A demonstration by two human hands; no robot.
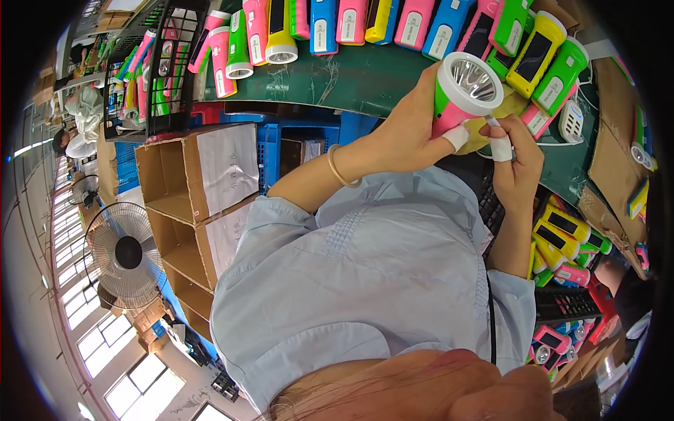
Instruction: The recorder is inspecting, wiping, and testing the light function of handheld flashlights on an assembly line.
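My left hand (408,133), with a white wrap on its thumb, closes round a flashlight (469,83) that has a white rim, a silver reflector and a pink and green body. Its lens end tilts up towards me. Just right of it, my right hand (518,163) has its fingers drawn together in a pinch, one of them wrapped in white. What that pinch holds, if anything, I cannot make out. A yellow cloth-like piece (473,139) shows between the hands. Several more flashlights (414,21) stand in a row along the far side of the green table (309,83).
A black crate of flashlights (184,74) stands at the left, above cardboard compartments (163,179). A white multi-port charger (571,121) with a cable lies at the right. Below it, more flashlights (562,228) fill containers. A fan (126,252) stands at the far left.
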